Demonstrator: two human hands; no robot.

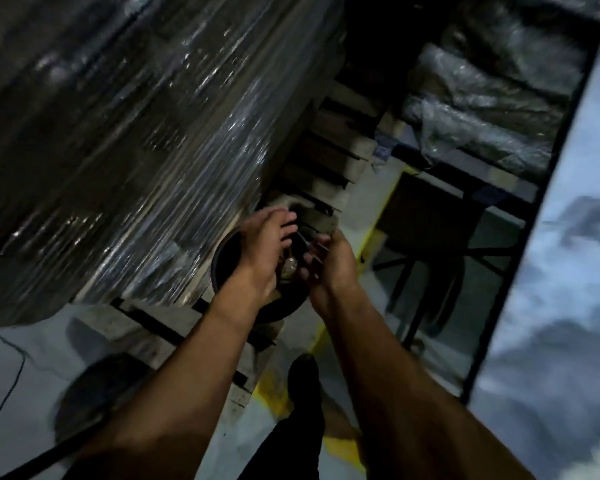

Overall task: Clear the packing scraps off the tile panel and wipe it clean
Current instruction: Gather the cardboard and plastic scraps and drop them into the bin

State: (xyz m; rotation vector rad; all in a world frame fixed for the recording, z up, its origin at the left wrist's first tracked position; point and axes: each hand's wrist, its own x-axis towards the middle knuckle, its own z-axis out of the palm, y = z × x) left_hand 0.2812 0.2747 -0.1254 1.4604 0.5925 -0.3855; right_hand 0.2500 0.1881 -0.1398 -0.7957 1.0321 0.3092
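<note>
Our left hand (260, 258) and right hand (329, 268) cup loosely, fingers half curled, over a dark round bin (229, 268), seemingly letting scraps (289, 268) fall, well apart from the tile panel (565, 271) at the right. Pieces could miss the rim and land on the floor (21, 368). Blur and gloom hide what we hold.

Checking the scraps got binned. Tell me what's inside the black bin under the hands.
In the bin, some crumpled, shiny scraps show between the hands; the rest is covered by them and too dark to tell.
</note>
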